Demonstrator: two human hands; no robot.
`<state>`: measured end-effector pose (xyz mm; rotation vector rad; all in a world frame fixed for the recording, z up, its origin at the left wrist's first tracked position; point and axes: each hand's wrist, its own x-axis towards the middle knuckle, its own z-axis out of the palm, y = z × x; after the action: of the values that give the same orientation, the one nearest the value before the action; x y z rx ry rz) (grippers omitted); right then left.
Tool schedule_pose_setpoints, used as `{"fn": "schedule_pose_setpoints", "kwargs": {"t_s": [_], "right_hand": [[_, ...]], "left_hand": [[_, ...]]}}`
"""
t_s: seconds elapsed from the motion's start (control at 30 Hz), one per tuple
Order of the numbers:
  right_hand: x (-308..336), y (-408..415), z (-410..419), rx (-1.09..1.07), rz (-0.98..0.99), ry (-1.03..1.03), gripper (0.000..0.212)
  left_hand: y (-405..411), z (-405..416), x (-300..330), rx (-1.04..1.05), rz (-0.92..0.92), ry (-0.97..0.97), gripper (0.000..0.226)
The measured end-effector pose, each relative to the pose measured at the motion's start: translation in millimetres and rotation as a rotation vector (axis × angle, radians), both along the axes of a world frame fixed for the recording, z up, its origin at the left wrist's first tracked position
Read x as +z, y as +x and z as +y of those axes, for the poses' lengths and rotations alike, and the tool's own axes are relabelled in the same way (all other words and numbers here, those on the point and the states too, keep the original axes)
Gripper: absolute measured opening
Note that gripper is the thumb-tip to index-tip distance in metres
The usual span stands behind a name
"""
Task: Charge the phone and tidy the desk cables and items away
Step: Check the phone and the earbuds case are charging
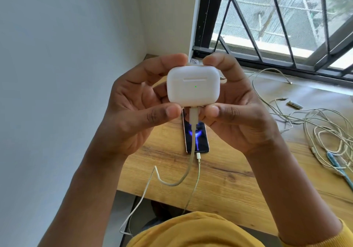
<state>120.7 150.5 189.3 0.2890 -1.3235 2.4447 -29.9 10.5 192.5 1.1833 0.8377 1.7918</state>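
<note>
Both hands hold a white earbud charging case up in front of the camera, well above the bench. The left hand pinches its left side, forefinger curled over the top corner and thumb under the bottom corner; the right hand mirrors that pinch on the right side. Neither hand is nearer than the other. A green light shows on the front of the case, and a white plug sits in its underside, between the two thumbs.

The relation that matters is vertical: the case's cable hangs straight down from the plug, sags in a loop in front of the bench edge and runs off below. Directly beneath the case lies the phone, flat on the bench with its long axis pointing away from the person, screen lit, and its own charging cable plugged into the near end. So the phone appears to be charging already. Setting the case down likely means lowering it beside the phone rather than onto it.

The tangle of loose cables lies well apart on the right of the bench, closer to the right hand.
</note>
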Motion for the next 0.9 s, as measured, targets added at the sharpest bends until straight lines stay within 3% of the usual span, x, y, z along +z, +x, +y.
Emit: {"fn": "schedule_pose_setpoints", "kwargs": {"t_s": [0.9], "right_hand": [[-12, -8, 0, -0.017, -0.033, -0.016, 0.057]], "left_hand": [[-9, -5, -9, 0.077, 0.02, -0.08, 0.053]]}}
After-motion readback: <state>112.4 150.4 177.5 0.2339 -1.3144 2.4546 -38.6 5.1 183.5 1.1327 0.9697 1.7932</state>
